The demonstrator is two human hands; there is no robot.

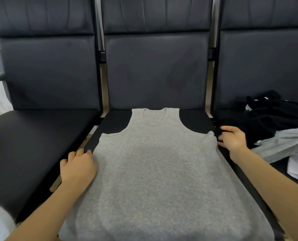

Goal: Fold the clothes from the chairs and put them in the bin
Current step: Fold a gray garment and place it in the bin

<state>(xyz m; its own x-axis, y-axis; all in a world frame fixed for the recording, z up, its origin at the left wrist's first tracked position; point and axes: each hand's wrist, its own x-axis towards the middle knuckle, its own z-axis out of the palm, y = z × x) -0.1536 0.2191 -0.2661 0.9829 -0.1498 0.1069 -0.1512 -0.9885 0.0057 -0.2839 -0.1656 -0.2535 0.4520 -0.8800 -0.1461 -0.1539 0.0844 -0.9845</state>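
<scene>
grey tank top (155, 167) flat on middle chair seat (195, 119), unfolded; left hand (77, 166) fingers curled at its left edge, right hand (232, 140) fingers pinching right edge; next likely: fold sides inward.

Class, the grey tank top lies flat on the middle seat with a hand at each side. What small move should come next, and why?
Probably fold one side inward. The grey tank top lies spread flat, front up, on the middle chair seat, not yet folded. The left hand rests at its left edge and the right hand at its right edge below the armhole, so either could lift an edge toward the middle.
</scene>
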